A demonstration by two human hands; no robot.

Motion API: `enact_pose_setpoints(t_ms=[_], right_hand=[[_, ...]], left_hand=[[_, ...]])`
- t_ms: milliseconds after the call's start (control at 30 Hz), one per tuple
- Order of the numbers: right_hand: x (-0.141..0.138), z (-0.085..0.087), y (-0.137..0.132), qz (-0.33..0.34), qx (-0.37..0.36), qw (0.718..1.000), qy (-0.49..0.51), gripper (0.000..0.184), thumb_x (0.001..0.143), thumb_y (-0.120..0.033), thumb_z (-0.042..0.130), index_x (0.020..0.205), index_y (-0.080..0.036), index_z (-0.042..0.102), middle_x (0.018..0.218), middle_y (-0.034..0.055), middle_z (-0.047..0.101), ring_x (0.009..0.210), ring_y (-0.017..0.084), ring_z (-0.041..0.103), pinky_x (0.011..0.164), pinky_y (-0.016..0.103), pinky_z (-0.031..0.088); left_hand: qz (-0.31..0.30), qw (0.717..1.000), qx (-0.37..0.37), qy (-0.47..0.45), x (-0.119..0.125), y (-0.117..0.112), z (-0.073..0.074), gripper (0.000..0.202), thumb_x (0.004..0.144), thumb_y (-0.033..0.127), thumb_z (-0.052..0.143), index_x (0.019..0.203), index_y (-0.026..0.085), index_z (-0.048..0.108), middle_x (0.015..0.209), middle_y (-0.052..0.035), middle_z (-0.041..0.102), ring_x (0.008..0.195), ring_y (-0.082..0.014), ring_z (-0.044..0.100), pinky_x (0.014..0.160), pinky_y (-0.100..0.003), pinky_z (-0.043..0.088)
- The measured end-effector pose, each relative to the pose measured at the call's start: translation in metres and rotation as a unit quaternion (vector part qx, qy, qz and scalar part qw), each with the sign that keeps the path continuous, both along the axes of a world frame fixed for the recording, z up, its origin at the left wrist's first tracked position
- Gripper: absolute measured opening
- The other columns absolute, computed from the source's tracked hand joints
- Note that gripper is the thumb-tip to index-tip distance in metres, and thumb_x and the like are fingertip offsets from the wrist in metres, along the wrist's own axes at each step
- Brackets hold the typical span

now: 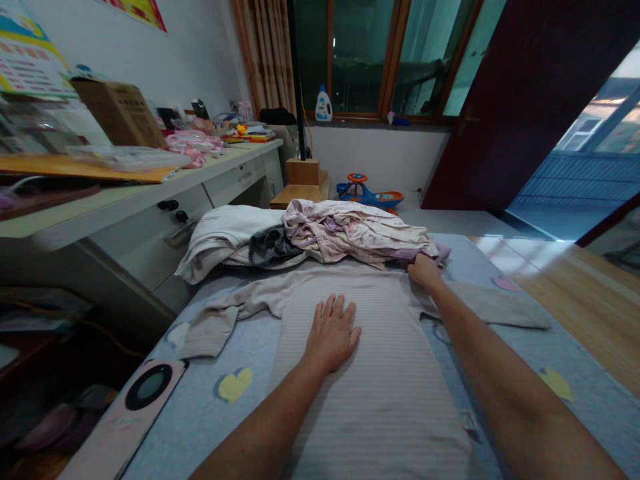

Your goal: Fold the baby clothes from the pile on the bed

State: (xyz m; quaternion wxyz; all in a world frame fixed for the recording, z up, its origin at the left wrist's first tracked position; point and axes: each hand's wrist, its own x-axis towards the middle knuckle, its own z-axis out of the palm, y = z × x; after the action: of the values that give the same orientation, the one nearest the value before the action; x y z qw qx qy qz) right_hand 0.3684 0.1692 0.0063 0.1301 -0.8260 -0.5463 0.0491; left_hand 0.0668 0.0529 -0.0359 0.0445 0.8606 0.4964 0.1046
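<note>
A striped pale top (365, 373) lies spread face-up on the bed (200, 413), its sleeves out to both sides. The left hand (331, 333) rests flat on its chest with the fingers spread, so that grip is plainly apart. The right hand (424, 272) sits at the top's far shoulder, fingers curled at the cloth; they run in under the edge of a clothes pile (360, 230), so I cannot tell whether that grip is clamped on anything. The pile is a jumble of pink and checked garments beside a white bundle (225, 240), and a dark garment (273, 245) is wedged between them.

On the counter (125, 193) sits a cardboard box (120, 112), its contents out of sight. In front of it is a clear plastic container (125, 158), with something pale inside that is hard to make out. Pink items (193, 147) lie just beside it. A detergent bottle (324, 105) stands on the windowsill. A pink object with a black ring (135, 400) lies at the bed's near edge, cut off by the frame and hard to identify.
</note>
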Motion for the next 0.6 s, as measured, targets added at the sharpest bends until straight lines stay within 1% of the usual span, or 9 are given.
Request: enact_pose_setpoints(t_ms=[67, 100, 167, 233, 300, 367, 467, 533, 600], right_hand=[[-0.012, 0.002, -0.006, 0.006, -0.029, 0.999, -0.017, 0.035, 0.087, -0.016, 0.051, 0.113, -0.004, 0.070, 0.109, 0.0256, 0.070, 0.109, 0.034, 0.065, 0.094, 0.042, 0.048], [-0.020, 0.002, -0.007, 0.021, -0.037, 0.999, -0.026, 0.033, 0.088, -0.016, 0.049, 0.110, -0.005, 0.071, 0.110, 0.0256, 0.071, 0.108, 0.034, 0.066, 0.094, 0.041, 0.048], [-0.039, 0.003, -0.007, 0.087, -0.045, 0.995, -0.030, 0.034, 0.093, -0.020, 0.045, 0.107, -0.008, 0.073, 0.113, 0.0226, 0.071, 0.108, 0.030, 0.066, 0.096, 0.037, 0.046], [-0.058, 0.002, -0.002, 0.165, -0.050, 0.985, -0.026, 0.033, 0.097, -0.026, 0.044, 0.107, -0.016, 0.074, 0.118, 0.0140, 0.072, 0.111, 0.024, 0.065, 0.099, 0.029, 0.043], [-0.072, 0.000, 0.004, 0.213, -0.056, 0.975, -0.026, 0.033, 0.099, -0.031, 0.044, 0.110, -0.019, 0.073, 0.123, 0.0103, 0.070, 0.114, 0.021, 0.063, 0.100, 0.026, 0.041], [-0.080, -0.001, 0.010, 0.230, -0.060, 0.971, -0.030, 0.037, 0.100, -0.033, 0.041, 0.116, -0.016, 0.070, 0.127, 0.0123, 0.068, 0.117, 0.022, 0.061, 0.100, 0.027, 0.041], [-0.082, -0.002, 0.014, 0.232, -0.064, 0.970, -0.039, 0.042, 0.102, -0.035, 0.037, 0.123, -0.012, 0.065, 0.130, 0.0165, 0.065, 0.118, 0.024, 0.060, 0.100, 0.030, 0.041], [-0.083, -0.002, 0.010, 0.233, -0.066, 0.969, -0.047, 0.043, 0.101, -0.036, 0.038, 0.128, -0.011, 0.061, 0.134, 0.0173, 0.063, 0.122, 0.026, 0.059, 0.101, 0.033, 0.041], [-0.086, -0.003, 0.000, 0.234, -0.066, 0.968, -0.056, 0.044, 0.100, -0.035, 0.041, 0.134, -0.012, 0.056, 0.142, 0.0180, 0.057, 0.129, 0.028, 0.053, 0.105, 0.037, 0.039]], left_hand=[[0.000, 1.000, 0.002, 0.000, 0.000, 0.000, 0.000, 0.055, 0.099, 0.050, 0.041, 0.148, 0.025, 0.044, 0.160, -0.0113, 0.036, 0.149, -0.0314, 0.026, 0.120, -0.055, 0.022], [0.001, 1.000, 0.003, -0.001, 0.000, 0.000, -0.001, 0.055, 0.099, 0.050, 0.041, 0.148, 0.025, 0.044, 0.160, -0.0112, 0.036, 0.149, -0.0313, 0.026, 0.121, -0.054, 0.022], [0.001, 1.000, 0.007, -0.002, 0.000, 0.000, -0.002, 0.055, 0.099, 0.050, 0.041, 0.148, 0.025, 0.044, 0.160, -0.0112, 0.036, 0.149, -0.0312, 0.027, 0.121, -0.054, 0.021], [0.000, 1.000, 0.009, -0.003, 0.000, 0.000, -0.002, 0.055, 0.099, 0.050, 0.040, 0.148, 0.024, 0.044, 0.160, -0.0115, 0.036, 0.149, -0.0312, 0.027, 0.121, -0.054, 0.021], [-0.001, 1.000, 0.011, -0.003, 0.000, 0.000, -0.002, 0.055, 0.099, 0.049, 0.040, 0.148, 0.024, 0.044, 0.160, -0.0118, 0.036, 0.149, -0.0311, 0.027, 0.121, -0.054, 0.021], [-0.001, 1.000, 0.011, -0.003, 0.000, 0.000, -0.001, 0.055, 0.099, 0.049, 0.041, 0.148, 0.024, 0.044, 0.160, -0.0120, 0.036, 0.149, -0.0313, 0.026, 0.121, -0.054, 0.022], [-0.002, 1.000, 0.006, -0.003, 0.000, 0.000, 0.000, 0.056, 0.099, 0.050, 0.041, 0.148, 0.024, 0.044, 0.160, -0.0120, 0.037, 0.149, -0.0316, 0.027, 0.120, -0.054, 0.022], [-0.001, 1.000, 0.002, -0.003, 0.000, 0.000, 0.000, 0.056, 0.099, 0.050, 0.041, 0.148, 0.024, 0.044, 0.160, -0.0119, 0.036, 0.149, -0.0315, 0.027, 0.121, -0.054, 0.022], [0.001, 1.000, 0.002, -0.003, 0.000, 0.000, 0.000, 0.056, 0.099, 0.050, 0.041, 0.149, 0.024, 0.044, 0.160, -0.0117, 0.036, 0.149, -0.0313, 0.026, 0.121, -0.054, 0.021]])
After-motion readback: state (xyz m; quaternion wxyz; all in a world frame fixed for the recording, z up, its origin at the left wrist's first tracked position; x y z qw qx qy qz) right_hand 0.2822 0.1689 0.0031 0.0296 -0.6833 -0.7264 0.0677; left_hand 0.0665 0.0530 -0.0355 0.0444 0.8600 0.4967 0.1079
